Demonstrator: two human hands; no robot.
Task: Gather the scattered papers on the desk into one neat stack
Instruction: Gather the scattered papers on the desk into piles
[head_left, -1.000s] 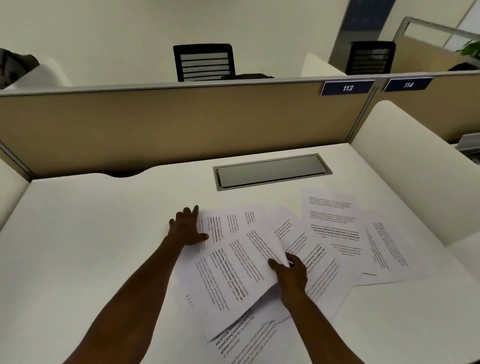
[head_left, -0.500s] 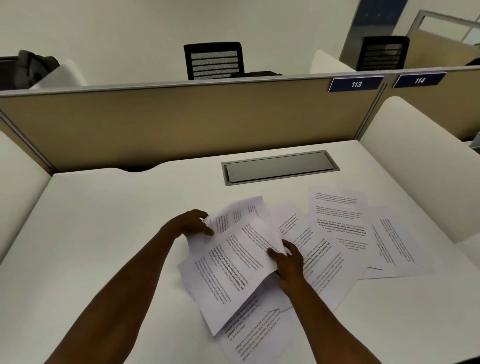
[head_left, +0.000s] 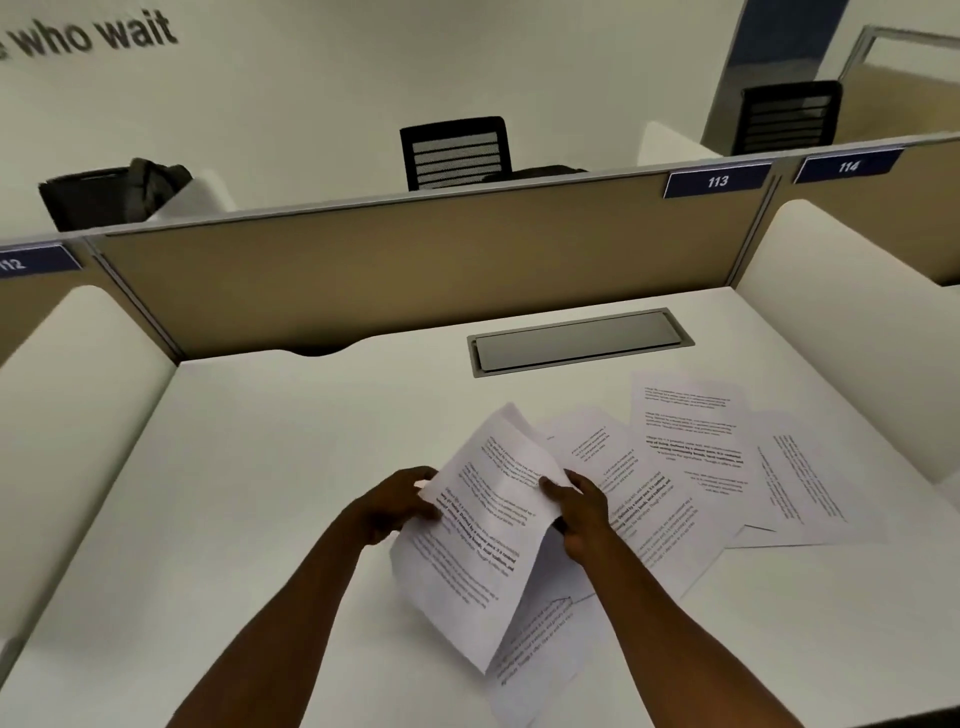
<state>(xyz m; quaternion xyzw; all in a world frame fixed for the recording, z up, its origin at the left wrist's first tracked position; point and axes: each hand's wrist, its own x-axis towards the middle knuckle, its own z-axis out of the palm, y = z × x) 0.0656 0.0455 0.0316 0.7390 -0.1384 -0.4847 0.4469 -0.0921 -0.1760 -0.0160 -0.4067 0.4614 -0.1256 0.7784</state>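
Two hands (head_left: 493, 512) grip one printed sheet (head_left: 480, 530).

Single head view: looks forward and down from above desk (head_left: 260, 467) near edge, close, facing partition (head_left: 415, 270).

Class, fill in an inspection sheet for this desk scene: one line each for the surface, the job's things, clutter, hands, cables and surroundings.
Surface: white desk, with a closed grey hatch set in near the back.
Job's things: lifted sheets held off the desk, bent; loose papers still fanned out flat to the right, overlapping; one sheet lies beneath the lifted ones.
Clutter: nothing seen.
Hands: left hand grips the lifted sheets' left edge; right hand grips their right edge.
Cables: nothing seen.
Surroundings: tan partition with number plates 112, 113, 114; black chair behind it; a dark bag at left.
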